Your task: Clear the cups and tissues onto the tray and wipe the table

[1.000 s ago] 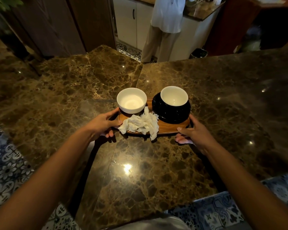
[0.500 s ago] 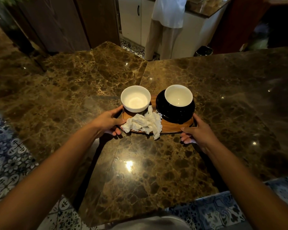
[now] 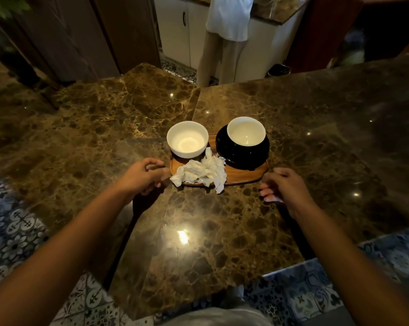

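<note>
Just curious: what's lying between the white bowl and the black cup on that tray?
In the head view, crumpled tissues lie partly between the white bowl and black cup, on the wooden tray.

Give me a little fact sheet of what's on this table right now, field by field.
surface: brown marble table
tray: wooden tray, lying flat on the table
left cup: white cup on the tray, looks empty
right cup: white cup sitting in a black saucer on the tray
tissues: crumpled white tissues on the tray's near side, overhanging its edge
left hand: beside the tray's left end, holding nothing
right hand: just off the tray's right end, holding nothing
background: a person standing at a counter
</note>
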